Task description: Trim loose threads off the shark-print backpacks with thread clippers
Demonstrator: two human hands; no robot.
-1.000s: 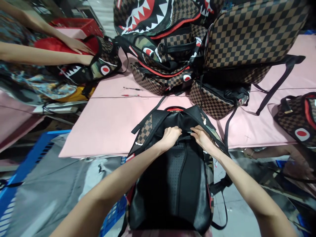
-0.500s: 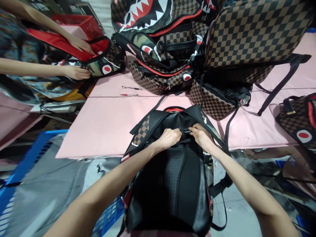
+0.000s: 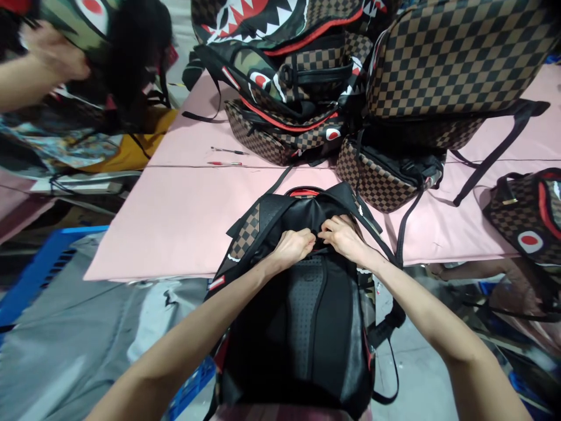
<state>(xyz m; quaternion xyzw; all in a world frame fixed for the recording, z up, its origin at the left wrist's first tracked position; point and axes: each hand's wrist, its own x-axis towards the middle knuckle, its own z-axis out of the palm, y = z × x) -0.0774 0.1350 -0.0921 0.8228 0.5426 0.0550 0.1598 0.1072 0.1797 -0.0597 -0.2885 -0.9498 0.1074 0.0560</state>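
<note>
A black backpack (image 3: 337,333) leans back-side up against the table's front edge, with checkered and camouflage patches along its sides. My left hand (image 3: 294,245) is closed on the black material near its top, just above the padded back panel. Close beside it, my right hand (image 3: 342,237) is pinched at the same spot, fingertips almost meeting the left ones. Whatever small part lies between the right fingers is hidden. Shoulder straps (image 3: 272,225) run up on both sides of my hands to the red-lined top handle (image 3: 304,192).
Several checkered backpacks (image 3: 451,64) are piled at the back of the pink table (image 3: 166,216); another bag (image 3: 521,210) sits at right. Two pens (image 3: 224,164) lie mid-table. At upper left, a co-worker's hand (image 3: 55,52) holds a camouflage backpack (image 3: 83,26). A blue crate (image 3: 48,263) stands lower left.
My right hand has moved slightly left, closer to my left hand, and the shiny zipper pull seen between them is now covered. The co-worker's backpack has been lifted up and leftward.
</note>
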